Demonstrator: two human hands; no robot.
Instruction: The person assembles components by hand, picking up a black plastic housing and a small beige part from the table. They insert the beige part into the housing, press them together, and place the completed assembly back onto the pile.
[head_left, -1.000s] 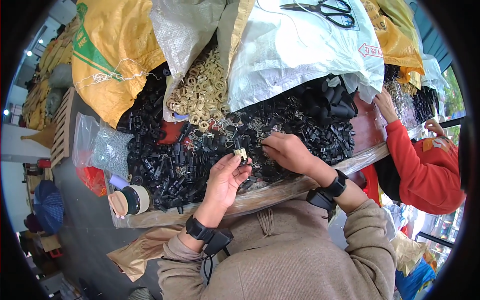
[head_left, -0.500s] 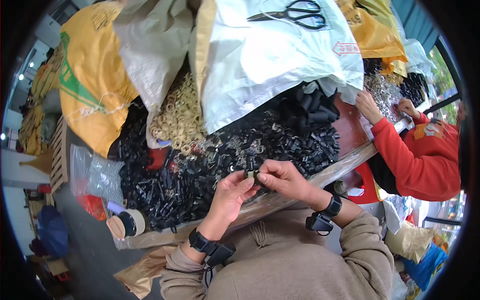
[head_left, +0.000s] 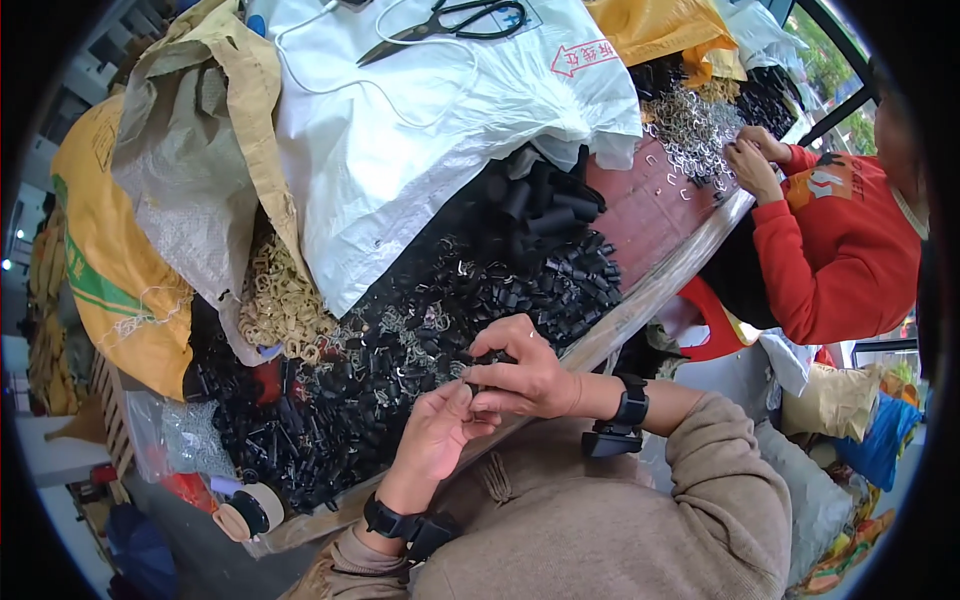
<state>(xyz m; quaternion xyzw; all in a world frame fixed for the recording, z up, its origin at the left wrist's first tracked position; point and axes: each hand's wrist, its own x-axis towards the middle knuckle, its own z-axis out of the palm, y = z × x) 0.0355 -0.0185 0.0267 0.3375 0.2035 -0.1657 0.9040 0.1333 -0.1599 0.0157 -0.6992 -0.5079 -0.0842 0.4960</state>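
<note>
Above the table's near edge, my left hand [head_left: 440, 432] is closed, thumb and fingers pinching a small black part [head_left: 473, 388]. My right hand [head_left: 528, 372] meets it there, its index finger and thumb on the same part; the fingers mostly cover it, so its exact kind cannot be made out. Just beyond both hands spreads a heap of small black plastic pieces [head_left: 335, 430]. Small metal clips [head_left: 400, 340] are scattered over it. Thicker black tubes [head_left: 550, 215] lie farther back.
Beige rings [head_left: 285, 310] spill from a sack at the left. On a white sack [head_left: 400, 150] lie black-handled scissors [head_left: 440, 28] and a white cord. A jar [head_left: 255, 508] stands at the near left corner. A co-worker in red [head_left: 830, 240] handles metal pieces at the right.
My view has swung, shifting the table contents left and the near-left corner down. My right hand now bends over my left fingertips, covering more of the small part. The co-worker's hands have come together.
</note>
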